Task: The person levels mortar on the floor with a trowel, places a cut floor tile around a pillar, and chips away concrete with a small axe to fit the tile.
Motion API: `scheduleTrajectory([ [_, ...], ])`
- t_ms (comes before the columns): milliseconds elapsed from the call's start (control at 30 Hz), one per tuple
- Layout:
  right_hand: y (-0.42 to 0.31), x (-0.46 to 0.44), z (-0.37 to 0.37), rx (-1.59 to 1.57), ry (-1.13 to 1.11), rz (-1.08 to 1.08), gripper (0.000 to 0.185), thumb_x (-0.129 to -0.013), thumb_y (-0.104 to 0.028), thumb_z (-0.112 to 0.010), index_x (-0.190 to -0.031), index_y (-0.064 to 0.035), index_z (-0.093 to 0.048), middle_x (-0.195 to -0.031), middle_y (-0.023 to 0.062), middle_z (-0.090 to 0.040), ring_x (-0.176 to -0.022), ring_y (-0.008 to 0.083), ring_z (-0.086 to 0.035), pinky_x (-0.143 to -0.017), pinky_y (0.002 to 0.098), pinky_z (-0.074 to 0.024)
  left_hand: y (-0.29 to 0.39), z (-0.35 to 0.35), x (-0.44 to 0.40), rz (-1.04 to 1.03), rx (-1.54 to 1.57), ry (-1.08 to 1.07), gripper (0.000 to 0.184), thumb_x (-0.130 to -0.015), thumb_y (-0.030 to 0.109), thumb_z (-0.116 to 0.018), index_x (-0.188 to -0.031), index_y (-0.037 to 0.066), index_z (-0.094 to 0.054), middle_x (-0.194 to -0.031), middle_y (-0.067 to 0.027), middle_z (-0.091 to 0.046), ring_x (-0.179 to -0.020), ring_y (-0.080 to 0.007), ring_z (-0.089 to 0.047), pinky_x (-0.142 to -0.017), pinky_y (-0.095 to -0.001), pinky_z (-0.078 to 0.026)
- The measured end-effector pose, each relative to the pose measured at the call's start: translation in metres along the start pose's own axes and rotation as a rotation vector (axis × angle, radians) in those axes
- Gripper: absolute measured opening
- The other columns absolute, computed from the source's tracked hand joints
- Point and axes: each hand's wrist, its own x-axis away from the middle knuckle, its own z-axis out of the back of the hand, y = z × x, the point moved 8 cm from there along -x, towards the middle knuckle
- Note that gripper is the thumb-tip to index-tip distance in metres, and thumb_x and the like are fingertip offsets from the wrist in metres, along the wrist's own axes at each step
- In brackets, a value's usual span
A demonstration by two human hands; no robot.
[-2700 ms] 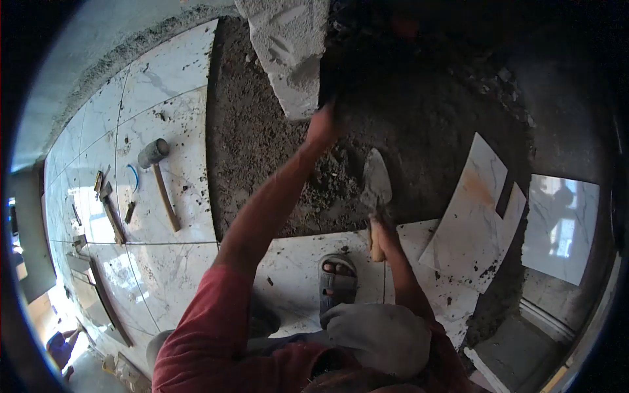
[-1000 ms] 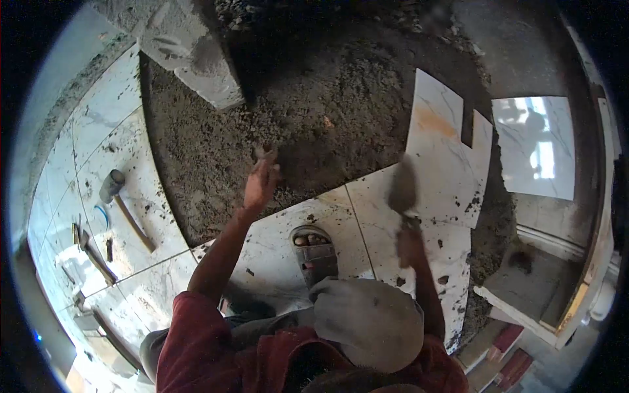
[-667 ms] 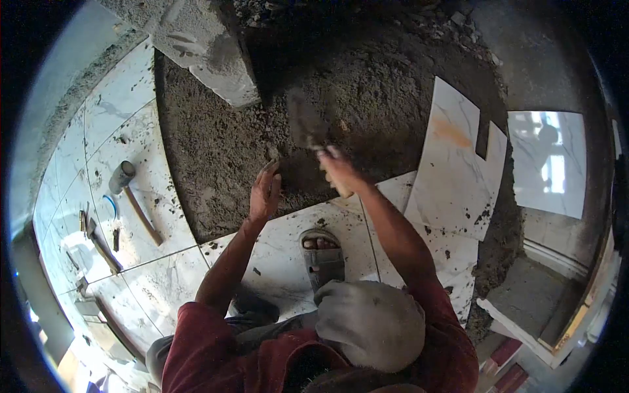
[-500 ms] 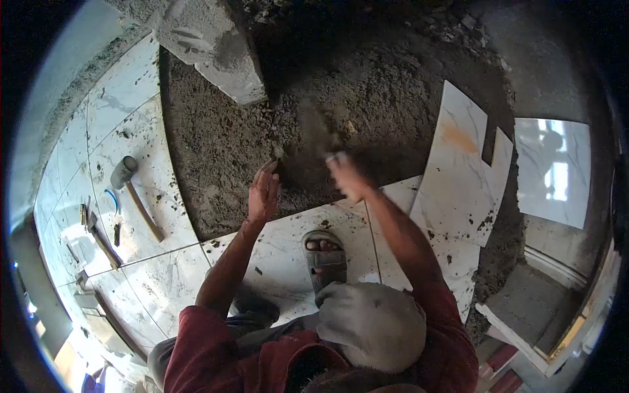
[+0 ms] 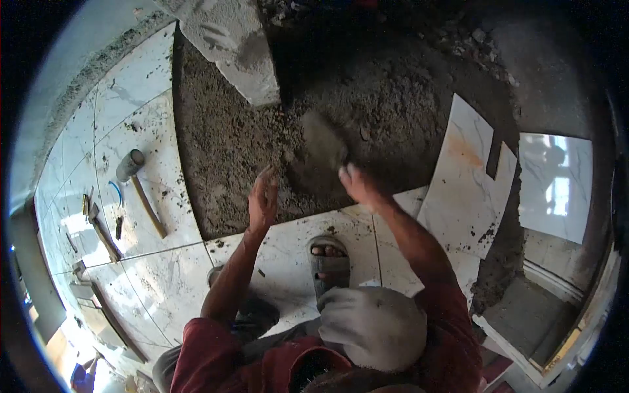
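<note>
My right hand is wrapped round the handle end of a trowel, most of the handle being hidden in my fist. The grey trowel blade lies over the dark wet mortar bed, pointing away from me and to the left. To the left of it, my left hand hovers at the near edge of the mortar, fingers stretched out and nothing seen in it. White marbled floor tiles border the bed in front of my sandalled foot.
On the left tiles lie a rubber mallet and a hammer. A rough concrete block juts in at the top. A notched tile rests on the right, and another tile lies beyond it. Rubble lies at the back.
The trowel blade, blurred before, now shows clearly, and my right hand has shifted slightly right and down. My left hand is nearly where it was. The whole view has tilted a little.
</note>
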Motion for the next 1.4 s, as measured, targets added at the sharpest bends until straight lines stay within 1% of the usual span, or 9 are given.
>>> scheduleTrajectory([
  [133, 0.114, -0.031, 0.023, -0.769, 0.192, -0.395, 0.056, -0.094, -0.048, -0.038, -0.118, 0.0016, -0.045, -0.091, 0.0174, -0.052, -0.080, 0.0320, -0.056, -0.064, 0.0457, -0.0432, 0.005, 0.004, 0.004, -0.005, 0.023, 0.013, 0.033, -0.095, 0.020, -0.044, -0.121, 0.001, -0.053, -0.126, -0.0213, -0.051, -0.118, -0.0362, -0.048, -0.097, -0.0426, -0.039],
  [400, 0.030, -0.003, 0.068, 0.003, -0.047, -0.016, 0.043, -0.092, -0.045, -0.044, -0.108, -0.0059, -0.054, -0.066, 0.0057, -0.050, -0.045, 0.0152, -0.048, -0.041, 0.0328, -0.0424, -0.007, -0.006, 0.006, 0.043, 0.029, 0.023, 0.034, -0.095, 0.022, -0.045, -0.121, 0.001, -0.053, -0.122, -0.0214, -0.054, -0.114, -0.0365, -0.051, -0.095, -0.0431, -0.040],
  [700, 0.178, -0.045, 0.229, -0.484, 0.520, -0.641, 0.027, -0.088, -0.030, -0.052, -0.101, -0.0081, -0.061, -0.080, 0.0080, -0.060, -0.070, 0.0199, -0.059, -0.064, 0.0346, -0.0493, -0.015, -0.013, 0.008, 0.092, 0.028, -0.013, 0.034, -0.095, 0.023, -0.046, -0.120, 0.000, -0.053, -0.119, -0.0212, -0.056, -0.111, -0.0371, -0.053, -0.093, -0.0423, -0.042],
  [767, 0.134, -0.061, 0.241, 0.819, 0.644, -0.210, 0.022, -0.087, -0.026, -0.053, -0.094, -0.0074, -0.063, -0.084, 0.0104, -0.062, -0.082, 0.0237, -0.060, -0.074, 0.0361, -0.0486, -0.024, -0.016, 0.019, 0.192, 0.101, -0.025, 0.034, -0.095, 0.022, -0.046, -0.120, 0.000, -0.053, -0.119, -0.0210, -0.056, -0.112, -0.0369, -0.053, -0.093, -0.0421, -0.042],
  [900, 0.065, -0.053, 0.122, 0.321, 0.440, 0.472, 0.016, -0.085, -0.015, -0.055, -0.081, -0.0007, -0.059, -0.079, 0.0163, -0.060, -0.075, 0.0331, -0.059, -0.069, 0.0440, -0.0474, -0.028, -0.020, 0.008, 0.058, 0.018, -0.012, 0.033, -0.094, 0.021, -0.046, -0.120, 0.000, -0.053, -0.118, -0.0211, -0.056, -0.111, -0.0368, -0.053, -0.093, -0.0420, -0.042],
  [967, 0.064, -0.035, 0.055, 0.236, 0.232, 0.155, 0.014, -0.082, -0.013, -0.057, -0.088, -0.0005, -0.060, -0.087, 0.0163, -0.060, -0.083, 0.0348, -0.059, -0.074, 0.0434, -0.0477, -0.013, -0.016, 0.007, 0.003, -0.037, 0.015, 0.032, -0.094, 0.018, -0.047, -0.120, 0.000, -0.053, -0.118, -0.0214, -0.056, -0.109, -0.0378, -0.054, -0.092, -0.0424, -0.043],
  [1200, 0.237, 0.145, 0.054, -0.312, 0.885, -0.018, 0.047, -0.082, -0.013, -0.064, -0.123, 0.0001, -0.046, -0.125, 0.0192, -0.048, -0.119, 0.0346, -0.043, -0.102, 0.0431, -0.0332, -0.008, -0.009, 0.015, -0.073, -0.196, 0.027, 0.033, -0.092, 0.017, -0.049, -0.121, 0.002, -0.052, -0.126, -0.0216, -0.050, -0.117, -0.0373, -0.049, -0.097, -0.0424, -0.040],
  [1233, 0.278, 0.177, 0.062, 0.111, 0.864, -0.277, 0.051, -0.082, -0.015, -0.064, -0.126, 0.0021, -0.042, -0.128, 0.0185, -0.043, -0.118, 0.0338, -0.043, -0.102, 0.0408, -0.0334, -0.016, -0.011, 0.018, -0.004, -0.295, 0.031, 0.045, -0.091, 0.021, -0.051, -0.130, 0.002, -0.043, -0.137, -0.0223, -0.039, -0.128, -0.0381, -0.036, -0.104, -0.0471, -0.031],
  [1400, 0.359, 0.307, 0.027, -0.470, 0.932, -0.656, 0.049, -0.088, -0.025, -0.061, -0.122, 0.0055, -0.043, -0.123, 0.0218, -0.041, -0.112, 0.0317, -0.045, -0.094, 0.0435, -0.0408, -0.038, -0.033, 0.005, 0.096, -0.492, 0.223, 0.065, -0.090, 0.027, -0.053, -0.140, 0.000, -0.022, -0.146, -0.0261, -0.020, -0.136, -0.0428, -0.017, -0.109, -0.0558, -0.010],
])
